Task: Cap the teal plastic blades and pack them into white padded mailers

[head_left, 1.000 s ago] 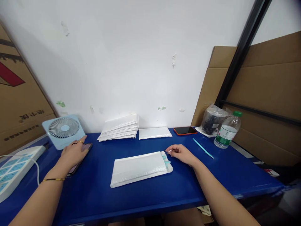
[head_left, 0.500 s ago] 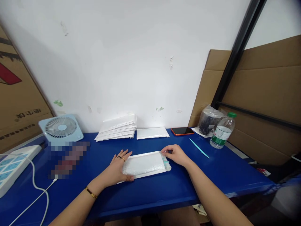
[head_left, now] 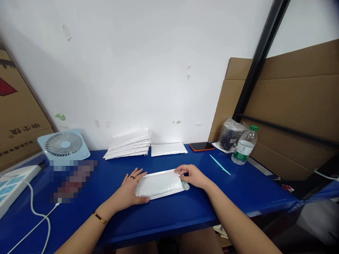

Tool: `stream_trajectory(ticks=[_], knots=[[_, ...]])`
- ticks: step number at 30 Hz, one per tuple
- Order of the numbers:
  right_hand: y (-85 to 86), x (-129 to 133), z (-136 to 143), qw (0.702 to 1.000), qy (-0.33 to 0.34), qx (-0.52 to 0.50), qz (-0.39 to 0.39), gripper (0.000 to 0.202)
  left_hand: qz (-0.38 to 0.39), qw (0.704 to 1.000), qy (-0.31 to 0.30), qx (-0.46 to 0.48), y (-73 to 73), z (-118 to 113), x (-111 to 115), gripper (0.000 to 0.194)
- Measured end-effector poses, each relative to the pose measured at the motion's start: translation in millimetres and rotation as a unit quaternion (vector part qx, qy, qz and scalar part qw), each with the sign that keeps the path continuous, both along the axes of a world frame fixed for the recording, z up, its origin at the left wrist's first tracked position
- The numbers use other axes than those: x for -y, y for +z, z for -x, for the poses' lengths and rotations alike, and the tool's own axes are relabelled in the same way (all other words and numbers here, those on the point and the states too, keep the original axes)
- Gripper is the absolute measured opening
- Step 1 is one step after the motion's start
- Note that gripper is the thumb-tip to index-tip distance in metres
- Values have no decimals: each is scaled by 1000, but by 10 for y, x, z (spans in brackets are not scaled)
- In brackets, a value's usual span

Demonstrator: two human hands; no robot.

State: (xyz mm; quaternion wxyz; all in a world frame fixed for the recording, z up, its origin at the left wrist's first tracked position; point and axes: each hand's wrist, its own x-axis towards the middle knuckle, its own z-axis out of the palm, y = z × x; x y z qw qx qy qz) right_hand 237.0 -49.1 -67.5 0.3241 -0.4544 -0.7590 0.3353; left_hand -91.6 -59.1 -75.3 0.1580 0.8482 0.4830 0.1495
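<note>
A white bubble mailer (head_left: 160,184) lies flat at the front middle of the blue table. My left hand (head_left: 132,188) holds down its left end, thumb at the near edge and fingers spread over the far edge. At the opposite end, my right hand (head_left: 192,175) is closed with its fingertips at the mailer's opening. A clear plastic wrapper (head_left: 186,185) with a bit of teal pokes out there, partly behind the right fingers. How much lies inside the mailer is hidden.
A stack of white mailers (head_left: 128,144) and a single mailer (head_left: 168,149) lie by the wall. To the right are a phone (head_left: 202,146), a teal knife-shaped tool (head_left: 220,165), a bottle (head_left: 244,146) and a bagged dark item (head_left: 230,135). A fan (head_left: 63,145) and power strip (head_left: 19,187) stand left.
My right hand has shifted slightly left, its fingers now over the mailer's opening edge. Less of the wrapper and its teal content shows. The whole view has moved a little.
</note>
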Motion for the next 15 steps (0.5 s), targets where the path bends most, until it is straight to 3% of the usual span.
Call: stream_trajectory(ticks=[7,11,15], knots=[[-44,85,-105,999,-14,3,32,32,-5,1000,-6,-6,-39,2,0,89],[-62,122,-11,997,35,-19,60,32,-5,999,-39,-5,-14,-18,-107,91],[48,199,-93,997,0,25,-69,39,-64,995,-77,-24,114,-56,-407,87]])
